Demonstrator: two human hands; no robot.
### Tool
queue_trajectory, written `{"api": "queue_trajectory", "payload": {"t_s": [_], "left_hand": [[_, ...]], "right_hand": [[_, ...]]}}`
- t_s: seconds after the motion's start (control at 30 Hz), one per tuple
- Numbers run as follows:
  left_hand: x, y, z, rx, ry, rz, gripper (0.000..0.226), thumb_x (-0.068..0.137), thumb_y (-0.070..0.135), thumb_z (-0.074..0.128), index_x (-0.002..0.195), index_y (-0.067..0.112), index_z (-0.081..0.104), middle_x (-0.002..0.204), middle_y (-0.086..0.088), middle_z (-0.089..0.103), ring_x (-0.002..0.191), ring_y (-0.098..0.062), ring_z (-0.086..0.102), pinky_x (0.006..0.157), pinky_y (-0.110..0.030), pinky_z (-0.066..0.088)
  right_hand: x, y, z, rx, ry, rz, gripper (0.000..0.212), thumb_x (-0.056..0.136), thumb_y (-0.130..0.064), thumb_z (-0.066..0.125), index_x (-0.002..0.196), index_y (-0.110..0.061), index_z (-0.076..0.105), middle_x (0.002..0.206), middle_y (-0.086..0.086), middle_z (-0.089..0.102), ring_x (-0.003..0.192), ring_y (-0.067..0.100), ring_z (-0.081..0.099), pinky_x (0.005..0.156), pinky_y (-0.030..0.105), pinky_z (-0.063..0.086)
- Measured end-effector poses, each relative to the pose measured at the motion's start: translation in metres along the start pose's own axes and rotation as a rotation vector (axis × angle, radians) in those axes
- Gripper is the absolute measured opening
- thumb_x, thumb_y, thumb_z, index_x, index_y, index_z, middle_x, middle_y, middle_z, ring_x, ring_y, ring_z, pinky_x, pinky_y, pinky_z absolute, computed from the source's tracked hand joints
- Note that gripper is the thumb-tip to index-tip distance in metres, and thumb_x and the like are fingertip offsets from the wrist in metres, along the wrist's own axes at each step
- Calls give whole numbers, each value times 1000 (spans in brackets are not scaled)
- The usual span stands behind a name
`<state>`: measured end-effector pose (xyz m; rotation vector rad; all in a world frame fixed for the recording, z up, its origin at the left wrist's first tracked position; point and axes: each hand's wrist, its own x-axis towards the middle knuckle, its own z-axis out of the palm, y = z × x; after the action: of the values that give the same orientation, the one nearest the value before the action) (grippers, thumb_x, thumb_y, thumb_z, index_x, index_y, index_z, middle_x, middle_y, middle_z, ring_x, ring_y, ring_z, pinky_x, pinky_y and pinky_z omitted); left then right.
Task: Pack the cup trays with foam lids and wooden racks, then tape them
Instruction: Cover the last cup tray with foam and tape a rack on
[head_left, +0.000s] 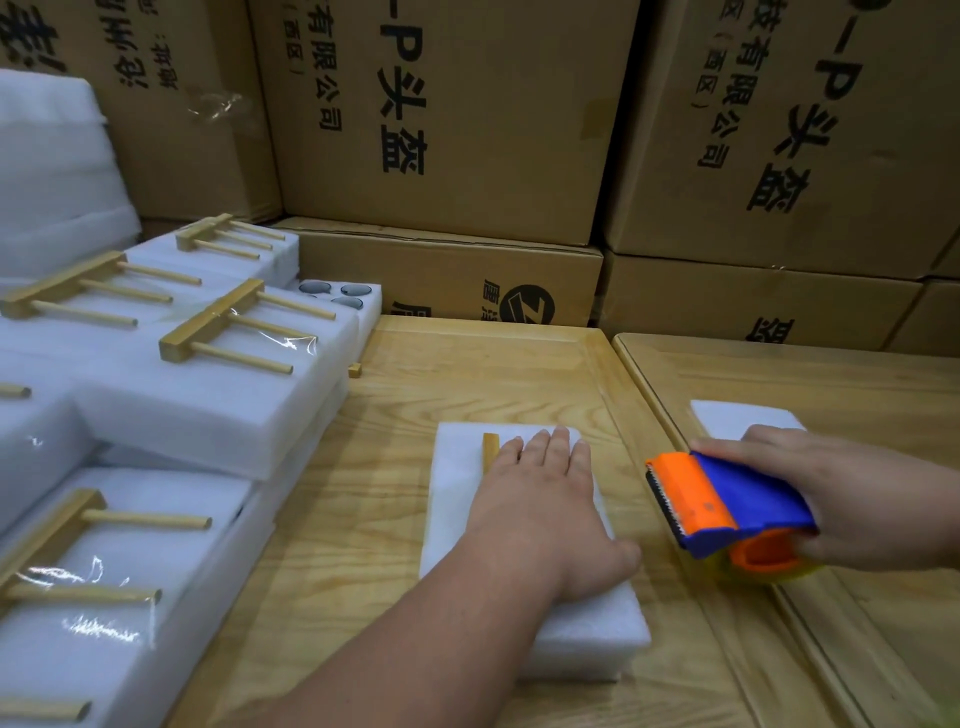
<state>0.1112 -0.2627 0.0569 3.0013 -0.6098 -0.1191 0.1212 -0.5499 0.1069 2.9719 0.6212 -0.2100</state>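
We are seeing a foam pack (524, 545) lying at lower centre on the wooden table (395, 519), our left hand (540, 499) resting flat on it over a wooden rack (490, 451). At right, our right hand (852, 499) is holding the tape dispenser (727, 509). Finished packs (156, 415) are stacking up at left, cardboard boxes (452, 119) standing behind.

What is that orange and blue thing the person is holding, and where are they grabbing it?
A tape dispenser. The right hand grips its rear body, by the roll; the toothed end pokes out free.
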Motion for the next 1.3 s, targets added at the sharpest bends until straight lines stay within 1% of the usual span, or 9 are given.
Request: {"api": "queue_trajectory", "payload": {"t_s": [0.1,0.2,0.33,0.5,0.67,0.87,0.97,1.1,1.3], "left_hand": [[-1,0,0,-4,-3,-2,99,92,73,33,162,17,-10,170,-5,-17,156,-20,-16,126,-45,-9],[0,-1,1,-8,-6,-4,99,92,73,32,162,16,-9,170,-5,-17,156,-20,-16,126,-45,-10],[2,-1,3,-13,-15,-5,100,92,73,31,162,15,-10,170,-7,-17,156,-22,-17,125,-47,-10],[3,0,3,-8,-14,1,97,92,74,31,163,20,-8,170,-9,-15,157,-24,-15,125,-49,-10],[2,1,3,-15,-12,17,90,92,74,28,162,32,-9,170,-11,-14,157,-27,-15,125,-50,-10],[1,1,1,1,-14,32,82,93,69,32,162,40,-1,170,-14,-12,157,-31,-14,124,-52,-10],[1,1,1,0,-7,34,82,93,69,33,162,38,2,170,-14,-11,157,-31,-13,124,-52,-10],[0,1,0,12,-19,35,82,94,70,32,162,37,2,170,-16,-12,156,-33,-13,124,-54,-9],[-1,0,0,-3,-31,45,85,91,74,33,162,38,4,169,-16,-12,156,-33,-14,123,-53,-11]], "right_hand": [[1,12,2,-34,-73,18,101,65,-58,57,150,-67,3,119,-40,36,107,-13,45,79,27,50],[-4,34,12,-86,-105,56,107,59,-56,60,152,-64,8,116,-41,37,96,-12,50,72,21,50],[-2,39,21,-143,-99,90,109,55,-65,60,153,-63,10,109,-41,38,85,-9,53,63,19,50],[10,8,5,-280,-92,11,97,64,-66,48,142,-75,-9,99,-31,39,87,1,50,70,28,49],[25,-35,-15,-365,-176,-46,94,75,-58,47,140,-71,-19,94,-23,35,87,6,42,67,27,32],[45,-88,-30,-447,-301,-62,89,81,-45,51,152,-58,-1,97,-12,40,90,15,47,75,32,42],[52,-108,-38,-453,-417,-5,92,77,-41,57,154,-54,9,100,-8,48,92,19,55,73,32,47],[49,-117,-48,-348,-526,106,92,72,-40,62,154,-53,21,109,-10,58,92,15,62,83,33,57],[32,-124,-39,-215,-523,254,86,63,-48,63,145,-49,40,100,-9,64,86,16,68,79,34,60]]}}
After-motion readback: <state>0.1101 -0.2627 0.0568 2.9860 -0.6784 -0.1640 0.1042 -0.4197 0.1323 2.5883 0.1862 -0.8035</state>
